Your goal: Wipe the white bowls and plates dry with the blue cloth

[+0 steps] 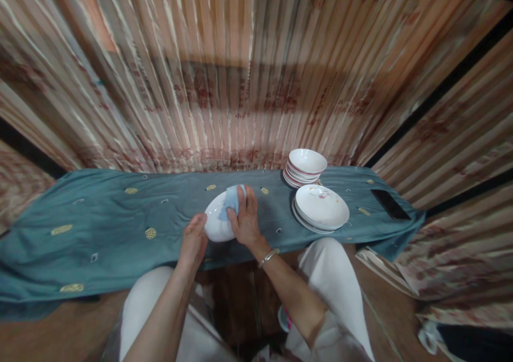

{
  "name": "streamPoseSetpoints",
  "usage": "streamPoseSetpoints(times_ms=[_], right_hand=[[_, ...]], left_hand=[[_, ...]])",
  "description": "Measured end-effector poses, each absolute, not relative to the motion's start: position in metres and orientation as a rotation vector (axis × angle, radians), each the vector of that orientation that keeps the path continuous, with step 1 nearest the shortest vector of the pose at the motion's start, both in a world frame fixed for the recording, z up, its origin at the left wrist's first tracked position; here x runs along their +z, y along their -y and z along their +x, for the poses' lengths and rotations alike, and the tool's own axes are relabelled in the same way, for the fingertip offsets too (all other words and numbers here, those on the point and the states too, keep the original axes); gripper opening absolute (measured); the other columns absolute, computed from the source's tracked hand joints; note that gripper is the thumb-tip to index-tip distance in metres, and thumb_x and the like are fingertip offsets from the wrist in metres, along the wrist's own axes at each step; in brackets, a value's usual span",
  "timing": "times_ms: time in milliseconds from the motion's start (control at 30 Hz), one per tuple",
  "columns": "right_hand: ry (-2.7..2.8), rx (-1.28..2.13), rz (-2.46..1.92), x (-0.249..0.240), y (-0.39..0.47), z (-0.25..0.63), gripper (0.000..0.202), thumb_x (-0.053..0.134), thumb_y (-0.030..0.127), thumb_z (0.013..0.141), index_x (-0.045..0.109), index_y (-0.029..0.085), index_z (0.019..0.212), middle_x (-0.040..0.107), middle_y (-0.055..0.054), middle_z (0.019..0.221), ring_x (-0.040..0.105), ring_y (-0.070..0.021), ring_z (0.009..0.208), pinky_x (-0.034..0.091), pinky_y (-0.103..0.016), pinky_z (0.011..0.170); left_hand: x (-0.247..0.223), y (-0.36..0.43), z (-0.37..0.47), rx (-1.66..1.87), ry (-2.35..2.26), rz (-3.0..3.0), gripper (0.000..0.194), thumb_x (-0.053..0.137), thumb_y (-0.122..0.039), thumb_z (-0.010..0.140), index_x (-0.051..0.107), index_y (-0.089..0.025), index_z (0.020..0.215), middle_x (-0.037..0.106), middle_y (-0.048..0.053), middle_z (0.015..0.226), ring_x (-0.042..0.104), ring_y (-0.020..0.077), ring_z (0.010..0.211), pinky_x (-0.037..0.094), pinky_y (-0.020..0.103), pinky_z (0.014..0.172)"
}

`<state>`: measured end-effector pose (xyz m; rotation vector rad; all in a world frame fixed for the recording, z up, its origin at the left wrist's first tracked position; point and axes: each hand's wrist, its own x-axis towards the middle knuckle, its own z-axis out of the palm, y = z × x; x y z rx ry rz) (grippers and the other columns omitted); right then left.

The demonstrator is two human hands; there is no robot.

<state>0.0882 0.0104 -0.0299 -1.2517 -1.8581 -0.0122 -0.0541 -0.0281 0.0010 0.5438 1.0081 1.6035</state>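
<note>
A white plate [218, 229] is held tilted above the front part of the cloth-covered table. My left hand [194, 239] grips its left rim, thumb on the upper face. On the plate's right side, my right hand [247, 220] presses a light blue cloth [230, 206] against the surface, its fingers over the cloth. A bracelet circles my right wrist. To the right of my hands lies a stack of white plates [321, 207], the top one with a floral print. Just behind it stands a stack of white bowls [308, 161] with red rims.
The low table wears a teal cloth [112, 207] with yellow pineapple prints. A dark phone [389, 204] lies near its right end. Pleated patterned curtains [224, 94] hang close behind and at the sides. Dark frame bars slant down at both sides.
</note>
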Motion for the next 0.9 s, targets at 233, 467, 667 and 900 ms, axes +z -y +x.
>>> streamPoseSetpoints(times_ms=[233,467,667,900], right_hand=[[1.988,-0.008,-1.212,-0.015,-0.001,0.078,0.061,0.046,0.039,0.101,0.038,0.009,0.154,0.028,-0.023,0.162,0.014,-0.0347,0.156,0.025,-0.06,0.122],[2.124,-0.027,-1.151,-0.01,0.009,0.064,0.058,0.052,0.039,0.1,0.044,0.016,0.153,0.031,-0.019,0.164,0.013,-0.0355,0.156,0.024,-0.059,0.122],[2.239,-0.057,-1.05,-0.007,0.007,0.065,0.054,0.052,0.036,0.101,0.047,0.02,0.151,0.038,-0.015,0.162,0.021,-0.0322,0.155,0.026,-0.055,0.122],[2.1,-0.019,-1.185,-0.007,-0.01,0.078,0.058,0.048,0.043,0.101,0.044,0.016,0.152,0.042,-0.016,0.159,0.025,-0.0311,0.153,0.022,-0.055,0.123]], left_hand=[[0.001,0.027,-0.056,1.595,-1.021,0.534,0.049,0.094,-0.044,0.048,0.064,-0.016,0.074,0.067,-0.001,0.068,0.061,0.013,0.06,0.048,0.027,0.065],[-0.002,0.026,-0.057,1.619,-1.016,0.522,0.043,0.091,-0.039,0.047,0.068,-0.019,0.077,0.071,-0.001,0.071,0.065,0.016,0.067,0.049,0.027,0.068],[-0.003,0.026,-0.058,1.599,-0.977,0.556,0.042,0.088,-0.036,0.052,0.07,-0.019,0.086,0.073,0.001,0.076,0.07,0.0215,0.083,0.05,0.031,0.079],[-0.008,0.022,-0.059,1.631,-0.99,0.493,0.044,0.092,-0.039,0.049,0.065,-0.016,0.074,0.068,-0.002,0.07,0.061,0.0116,0.062,0.048,0.025,0.069]])
